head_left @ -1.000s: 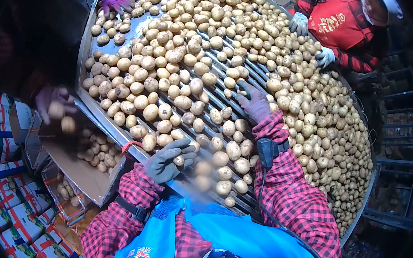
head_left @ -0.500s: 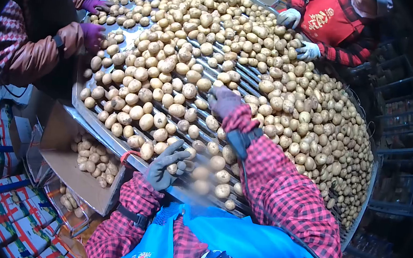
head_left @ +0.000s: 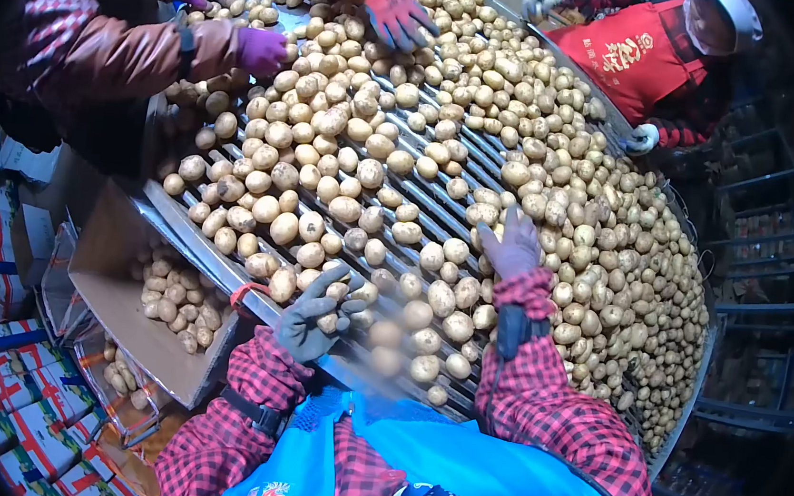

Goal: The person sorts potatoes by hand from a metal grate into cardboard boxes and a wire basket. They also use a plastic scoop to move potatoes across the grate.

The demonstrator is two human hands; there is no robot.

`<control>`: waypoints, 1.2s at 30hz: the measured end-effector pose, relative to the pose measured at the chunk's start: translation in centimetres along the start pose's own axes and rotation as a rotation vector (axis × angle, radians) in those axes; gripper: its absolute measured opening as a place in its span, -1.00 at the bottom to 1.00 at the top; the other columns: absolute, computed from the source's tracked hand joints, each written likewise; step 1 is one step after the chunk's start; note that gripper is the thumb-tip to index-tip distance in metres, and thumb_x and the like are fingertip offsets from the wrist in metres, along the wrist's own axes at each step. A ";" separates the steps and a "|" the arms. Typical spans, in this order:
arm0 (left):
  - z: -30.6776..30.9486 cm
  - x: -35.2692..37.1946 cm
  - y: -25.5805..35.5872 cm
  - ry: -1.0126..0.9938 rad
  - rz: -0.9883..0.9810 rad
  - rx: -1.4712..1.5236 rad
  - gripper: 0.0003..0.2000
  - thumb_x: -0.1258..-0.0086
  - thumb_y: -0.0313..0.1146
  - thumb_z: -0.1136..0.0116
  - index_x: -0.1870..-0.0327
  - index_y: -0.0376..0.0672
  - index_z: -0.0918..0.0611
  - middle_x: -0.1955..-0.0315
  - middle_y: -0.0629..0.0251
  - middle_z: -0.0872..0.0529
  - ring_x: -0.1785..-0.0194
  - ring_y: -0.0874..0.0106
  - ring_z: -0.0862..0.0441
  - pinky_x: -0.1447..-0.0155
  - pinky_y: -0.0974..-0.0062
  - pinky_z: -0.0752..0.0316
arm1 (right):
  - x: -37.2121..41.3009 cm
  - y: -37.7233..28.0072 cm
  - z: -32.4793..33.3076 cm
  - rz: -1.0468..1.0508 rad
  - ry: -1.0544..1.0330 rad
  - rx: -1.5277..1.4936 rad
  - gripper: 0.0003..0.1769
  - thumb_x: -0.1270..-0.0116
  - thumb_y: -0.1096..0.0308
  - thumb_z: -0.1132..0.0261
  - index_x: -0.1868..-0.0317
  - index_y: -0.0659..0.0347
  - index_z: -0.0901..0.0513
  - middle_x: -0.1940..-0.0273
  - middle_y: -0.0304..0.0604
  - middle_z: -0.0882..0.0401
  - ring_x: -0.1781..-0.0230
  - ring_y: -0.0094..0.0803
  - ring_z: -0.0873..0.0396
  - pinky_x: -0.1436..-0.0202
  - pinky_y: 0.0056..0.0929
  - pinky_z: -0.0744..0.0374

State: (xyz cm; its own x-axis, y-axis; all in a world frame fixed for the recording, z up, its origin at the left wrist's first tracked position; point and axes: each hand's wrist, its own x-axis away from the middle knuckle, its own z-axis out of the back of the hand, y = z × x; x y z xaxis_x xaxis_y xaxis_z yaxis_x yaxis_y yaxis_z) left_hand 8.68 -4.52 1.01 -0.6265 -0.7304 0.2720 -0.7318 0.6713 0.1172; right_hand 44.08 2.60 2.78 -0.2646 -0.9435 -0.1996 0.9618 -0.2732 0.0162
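Note:
Many potatoes [head_left: 640, 300] cover a slatted metal sorting table [head_left: 412, 192]. My left hand [head_left: 316, 317], in a grey glove, is at the table's near edge beside a red tie [head_left: 247, 293], its fingers curled around a potato [head_left: 328, 322]. Farther right, my right hand [head_left: 512, 245], in a purplish glove, rests palm down on the potatoes with its fingers spread. Bare slats show to the left of it.
Co-workers' gloved hands reach in at the upper left [head_left: 261, 51] and top [head_left: 398, 14]. A person in a red apron [head_left: 625, 60] stands upper right. Below the table's left edge, a cardboard box [head_left: 137, 319] holds potatoes; printed cartons [head_left: 46, 415] are stacked lower left.
My right hand has moved right and nearer to me, its fingers now spread. My left hand stays near the edge. Co-workers' hands have shifted; the red-aproned person's hands have drawn back from the potatoes.

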 end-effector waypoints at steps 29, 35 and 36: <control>0.6 0.3 0.0 -0.103 0.013 0.039 -0.49 -0.57 -0.27 0.08 -0.49 -0.09 -0.22 -0.40 0.02 -0.31 -0.20 0.26 -0.52 -0.11 0.41 -0.52 | 10.8 -2.6 4.6 0.506 -0.282 -0.268 0.05 -0.01 -0.17 -0.44 -0.42 0.23 -0.26 -0.33 0.31 -0.20 -0.42 0.30 -0.09 -0.50 0.17 -0.05; 0.8 0.2 -0.2 -0.089 -0.030 0.008 -0.51 -0.58 -0.22 0.09 -0.48 -0.08 -0.24 -0.38 0.07 -0.34 -0.16 0.28 -0.51 -0.10 0.39 -0.52 | 7.5 -8.8 2.7 0.736 -0.152 -0.286 -0.24 -0.10 0.04 -0.43 -0.25 0.25 -0.45 -0.26 0.26 -0.35 -0.35 0.17 -0.28 -0.38 0.05 -0.30; 0.7 0.1 -0.1 -0.086 -0.027 -0.001 -0.51 -0.58 -0.22 0.09 -0.48 -0.08 -0.24 -0.38 0.07 -0.34 -0.16 0.28 -0.51 -0.10 0.39 -0.52 | 6.7 -8.7 3.4 0.731 -0.148 -0.293 -0.24 -0.10 0.04 -0.43 -0.25 0.25 -0.45 -0.26 0.26 -0.35 -0.35 0.17 -0.28 -0.38 0.05 -0.30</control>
State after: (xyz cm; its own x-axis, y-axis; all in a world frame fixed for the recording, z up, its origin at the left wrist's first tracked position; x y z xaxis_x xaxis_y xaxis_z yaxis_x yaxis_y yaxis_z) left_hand 8.52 -4.79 0.37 -0.6272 -0.7565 0.1855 -0.7487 0.6512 0.1243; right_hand 33.71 -1.98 4.62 0.4528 -0.8853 -0.1059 0.8691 0.4648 -0.1694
